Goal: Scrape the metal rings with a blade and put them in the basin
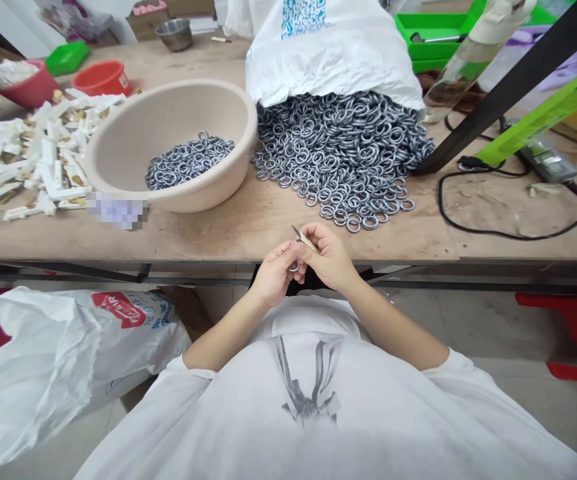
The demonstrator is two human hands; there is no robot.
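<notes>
One ring (293,267) your left hand (274,272) pinches, your right hand (331,258) a pointed tool (306,241); basin rings (188,161) seem done, the heap (338,150) remains.

Brightly lit, softly shadowed beneath the beige basin (123,153), glinting on metal rings (343,160), stretched and slightly blurred toward the edges.

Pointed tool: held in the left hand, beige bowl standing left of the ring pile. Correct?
Not quite: in the head view, the pointed tool is held in the right hand, not the left. The beige bowl does stand left of the ring pile.
</notes>
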